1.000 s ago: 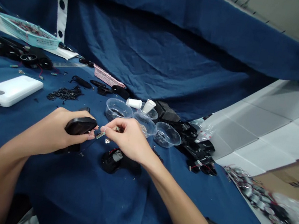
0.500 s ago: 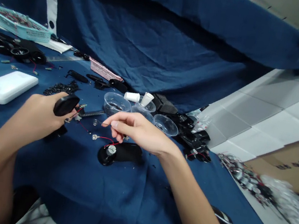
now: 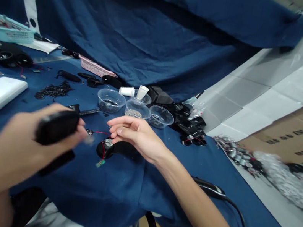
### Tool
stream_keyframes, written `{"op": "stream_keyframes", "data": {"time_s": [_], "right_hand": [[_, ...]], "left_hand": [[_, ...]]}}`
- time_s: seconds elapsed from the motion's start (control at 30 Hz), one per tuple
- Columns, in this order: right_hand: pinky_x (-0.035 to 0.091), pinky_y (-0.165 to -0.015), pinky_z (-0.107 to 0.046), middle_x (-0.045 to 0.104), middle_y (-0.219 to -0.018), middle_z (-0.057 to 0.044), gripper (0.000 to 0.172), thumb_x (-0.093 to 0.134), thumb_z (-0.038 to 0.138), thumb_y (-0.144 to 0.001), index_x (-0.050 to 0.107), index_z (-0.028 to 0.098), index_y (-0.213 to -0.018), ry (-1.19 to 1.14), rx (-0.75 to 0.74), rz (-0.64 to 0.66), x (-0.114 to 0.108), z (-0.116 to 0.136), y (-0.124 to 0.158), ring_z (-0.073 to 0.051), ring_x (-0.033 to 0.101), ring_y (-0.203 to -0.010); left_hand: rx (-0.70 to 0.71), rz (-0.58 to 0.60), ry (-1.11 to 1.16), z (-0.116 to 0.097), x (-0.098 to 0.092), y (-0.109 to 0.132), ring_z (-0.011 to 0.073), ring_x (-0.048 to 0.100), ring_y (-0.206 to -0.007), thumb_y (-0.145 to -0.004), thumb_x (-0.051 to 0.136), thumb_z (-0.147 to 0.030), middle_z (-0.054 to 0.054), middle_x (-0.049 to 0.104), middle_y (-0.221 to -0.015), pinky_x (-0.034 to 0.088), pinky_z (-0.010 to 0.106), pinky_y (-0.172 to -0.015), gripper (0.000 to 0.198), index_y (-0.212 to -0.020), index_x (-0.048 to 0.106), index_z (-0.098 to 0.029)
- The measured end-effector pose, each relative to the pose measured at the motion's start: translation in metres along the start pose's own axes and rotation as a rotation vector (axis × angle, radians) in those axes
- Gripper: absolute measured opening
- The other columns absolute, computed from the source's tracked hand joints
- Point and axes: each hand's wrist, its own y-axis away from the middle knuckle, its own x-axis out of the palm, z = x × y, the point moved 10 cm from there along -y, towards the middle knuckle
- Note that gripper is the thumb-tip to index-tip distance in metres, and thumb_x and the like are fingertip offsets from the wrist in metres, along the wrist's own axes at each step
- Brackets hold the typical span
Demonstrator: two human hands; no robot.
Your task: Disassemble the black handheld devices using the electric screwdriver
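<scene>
Blue cloth covers the bench, and from here I see my left grip clamped around a black plastic casing, slightly blurred. My right grip stands open, fingers loosely apart, just above a round black component with red wires, lying on the cloth beside a black shell. Clear plastic cups stand beyond

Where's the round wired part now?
In the head view, the round black part with red wires lies on the blue cloth, below the right hand and right of the left hand.
</scene>
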Motion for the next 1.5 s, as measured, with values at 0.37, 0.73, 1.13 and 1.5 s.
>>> {"op": "stream_keyframes", "data": {"time_s": [0.37, 0.73, 1.13, 1.5], "right_hand": [[0.055, -0.106, -0.05, 0.072, -0.141, -0.021, 0.057, 0.085, 0.031, -0.1, 0.062, 0.008, -0.148, 1.452, -0.586, 0.209, 0.061, 0.0, 0.056, -0.035, 0.062, -0.13], [0.05, -0.071, -0.035, 0.083, -0.088, -0.005, 0.029, 0.056, 0.021, -0.117, 0.081, 0.016, -0.104, 1.344, -1.076, 0.211, 0.101, 0.007, 0.065, -0.017, 0.07, -0.079], [0.067, -0.071, -0.027, 0.085, -0.085, -0.004, 0.033, 0.096, 0.045, -0.088, 0.08, 0.019, -0.102, 0.089, -0.208, -0.059, 0.027, -0.003, 0.019, -0.016, 0.083, -0.071], [0.066, -0.072, -0.018, 0.08, -0.087, 0.002, 0.019, 0.086, 0.029, -0.098, 0.085, 0.025, -0.116, 0.023, -0.248, -0.002, 0.027, 0.007, 0.023, -0.009, 0.081, -0.072]], "left_hand": [[0.028, 0.095, -0.009, -0.022, 0.032, -0.019, 0.025, 0.076, -0.078, -0.091, 0.071, -0.063, -0.002, 0.084, -0.089, 0.05, 0.033, -0.067, 0.034, -0.094, 0.075, -0.03], [-0.093, -0.227, 0.339, -0.007, -0.022, -0.01, 0.0232, 0.077, -0.084, -0.085, 0.086, -0.054, -0.001, 0.083, -0.086, 0.06, 0.031, -0.077, 0.028, -0.089, 0.083, -0.026], [-0.167, -0.326, 0.553, -0.003, -0.003, -0.019, 0.0202, 0.077, -0.078, -0.079, 0.089, -0.046, 0.0, 0.082, -0.081, 0.059, 0.026, -0.07, 0.023, -0.087, 0.084, -0.025], [-0.123, -0.184, 0.596, -0.006, 0.029, -0.024, 0.0165, 0.071, -0.078, -0.094, 0.083, -0.064, 0.001, 0.08, -0.091, 0.053, 0.023, -0.063, 0.041, -0.091, 0.082, -0.023]]}}
